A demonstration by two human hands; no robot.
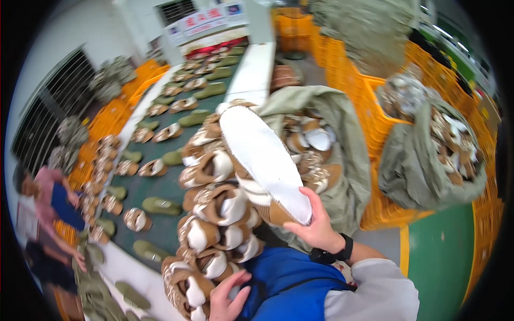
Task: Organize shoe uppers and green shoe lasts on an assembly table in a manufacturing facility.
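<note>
From where I stand, I see that the person's right hand [323, 229] has hold of one shoe [262, 155], gripping it by its near end. The fingers [310, 198] of this hand are closed around that narrow part, one on each side, and the white sole is turned up toward the person. The shoe is in the air, tilted, between the pile of shoes [227, 203] on the left and the opening of the grey-green sack [348, 115] on the right, which has similar shoes in it. The left hand [227, 302] is low, beside the nearest shoes of the pile, with its fingers loosely spread; I see nothing held in it, and I cannot tell if it is touching a shoe. Behind the pile, the bench [167, 187] carries more brown shoes and green foot-shaped forms [161, 206]. In my judgement, the step in hand is handling a single shoe, perhaps with a look at its sole. The next move, I think, calls for a firm hold at this end, because the long part is without support, and for care not to knock the piled shoes.
</note>
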